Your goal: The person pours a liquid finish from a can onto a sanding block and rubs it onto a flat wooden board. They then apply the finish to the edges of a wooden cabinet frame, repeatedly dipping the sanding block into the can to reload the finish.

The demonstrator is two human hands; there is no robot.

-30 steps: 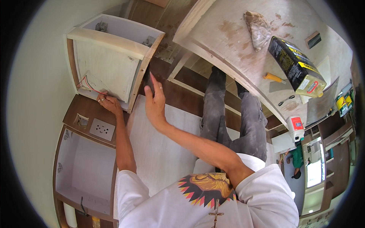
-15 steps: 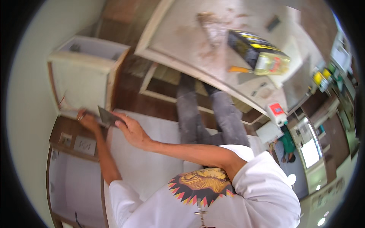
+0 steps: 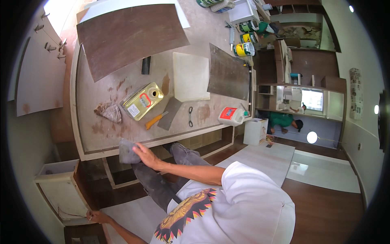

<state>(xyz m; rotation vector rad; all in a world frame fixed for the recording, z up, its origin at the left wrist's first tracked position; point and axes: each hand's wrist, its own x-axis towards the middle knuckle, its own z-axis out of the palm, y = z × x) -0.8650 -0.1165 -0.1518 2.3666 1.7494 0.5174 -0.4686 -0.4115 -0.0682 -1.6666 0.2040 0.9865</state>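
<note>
My right hand (image 3: pixel 148 157) grips a thin flat grey piece (image 3: pixel 128 152), its fingers closed on one side of it, just off the near edge of the worktable (image 3: pixel 162 143). To the lower left, my left hand (image 3: pixel 97 216) is at the bottom corner of a pale box cabinet (image 3: pixel 61 195). Its fingers are drawn together by a thin reddish wire (image 3: pixel 71 213); what they hold is too small to make out. Nearest the right hand on the table are a crumpled cloth (image 3: pixel 109 112), a gold metal can (image 3: pixel 143 101) and an orange-handled knife (image 3: pixel 153 120).
On the table are scissors (image 3: pixel 190 116), a white jug (image 3: pixel 231 116), brown laminate (image 3: pixel 130 38), a dark sheet (image 3: pixel 228 73) and several paint tins (image 3: pixel 243 49). Pale panels (image 3: pixel 264 160) lie on the floor. A person in green (image 3: pixel 281 120) crouches at the right.
The view has swung, bringing more of the table in. My right hand has moved from beside the cabinet to the table's edge with the grey piece. My left stays at the cabinet's bottom.
</note>
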